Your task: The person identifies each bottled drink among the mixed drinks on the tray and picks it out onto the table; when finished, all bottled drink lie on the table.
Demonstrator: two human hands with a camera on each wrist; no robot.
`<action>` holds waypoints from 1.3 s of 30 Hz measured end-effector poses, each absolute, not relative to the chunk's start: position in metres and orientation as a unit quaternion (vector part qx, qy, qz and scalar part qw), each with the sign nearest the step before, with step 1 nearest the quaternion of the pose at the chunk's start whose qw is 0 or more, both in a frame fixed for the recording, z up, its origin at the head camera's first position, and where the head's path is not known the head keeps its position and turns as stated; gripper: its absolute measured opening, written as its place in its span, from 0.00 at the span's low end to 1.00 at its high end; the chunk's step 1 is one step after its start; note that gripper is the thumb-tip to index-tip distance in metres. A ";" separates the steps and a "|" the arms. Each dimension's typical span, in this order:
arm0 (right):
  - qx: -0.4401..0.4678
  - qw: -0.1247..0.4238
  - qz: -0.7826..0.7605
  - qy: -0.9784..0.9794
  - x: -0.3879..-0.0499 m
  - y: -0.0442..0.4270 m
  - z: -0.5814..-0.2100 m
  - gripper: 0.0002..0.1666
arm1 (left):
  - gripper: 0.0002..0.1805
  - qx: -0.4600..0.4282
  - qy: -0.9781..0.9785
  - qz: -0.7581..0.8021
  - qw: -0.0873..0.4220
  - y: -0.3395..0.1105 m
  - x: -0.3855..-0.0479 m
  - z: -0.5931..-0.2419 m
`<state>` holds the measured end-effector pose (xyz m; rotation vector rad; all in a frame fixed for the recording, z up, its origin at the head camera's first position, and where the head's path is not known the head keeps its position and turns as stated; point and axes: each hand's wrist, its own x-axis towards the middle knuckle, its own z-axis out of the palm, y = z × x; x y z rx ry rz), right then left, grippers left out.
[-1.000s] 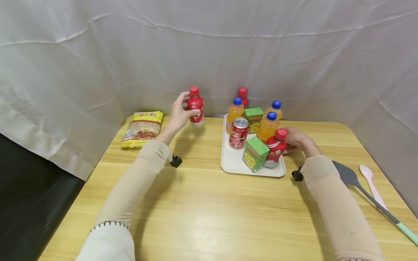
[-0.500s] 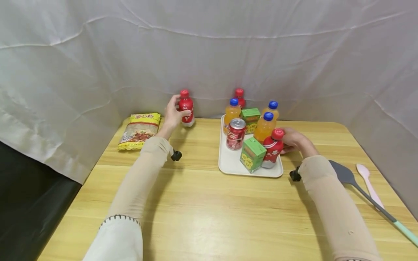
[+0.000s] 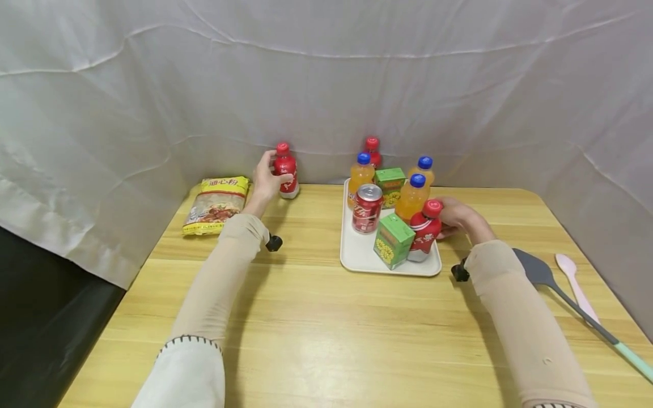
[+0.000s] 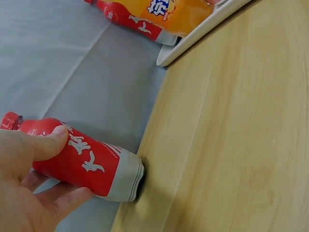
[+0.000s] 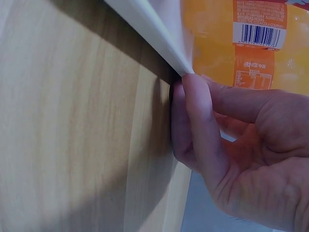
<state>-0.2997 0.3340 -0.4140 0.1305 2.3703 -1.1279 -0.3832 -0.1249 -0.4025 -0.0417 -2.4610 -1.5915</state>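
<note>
In the head view my left hand [image 3: 266, 180] holds a red-capped red bottle [image 3: 285, 171] upright at the back of the table, right of a yellow pasta bag [image 3: 216, 207]. Up close in the left wrist view, the thumb lies along one side of that bottle [image 4: 79, 157], fingers on the other; its base meets the tabletop. My right hand [image 3: 456, 216] is at the right side of a white tray [image 3: 357, 255]. The right wrist view has its curled fingers [image 5: 200, 104] pinching the tray's rim [image 5: 149, 31], beside an orange drink bottle [image 5: 207, 48].
On the tray stand a cola can [image 3: 367, 209], green drink cartons [image 3: 394, 241], blue-capped orange bottles [image 3: 412, 198] and a red bottle [image 3: 424, 232]. Another red bottle [image 3: 373, 150] is at the back. A grey spatula [image 3: 561, 292] and pink spoon [image 3: 576, 286] lie right.
My left hand has carried the red bottle left and down, onto the tabletop. My right hand stays at the tray's right side. The whole view has shifted slightly.
</note>
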 end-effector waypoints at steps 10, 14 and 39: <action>0.050 0.253 -0.423 0.869 -0.299 0.335 -0.413 0.33 | 0.39 -0.015 -0.846 -0.520 0.115 -0.126 -0.381 -0.401; 0.052 0.253 -0.425 0.867 -0.299 0.338 -0.412 0.34 | 0.39 -0.053 -0.842 -0.500 0.195 -0.116 -0.375 -0.376; 0.056 0.250 -0.427 0.867 -0.297 0.336 -0.418 0.35 | 0.45 -0.259 -0.787 -0.556 -0.060 -0.003 -0.368 -0.414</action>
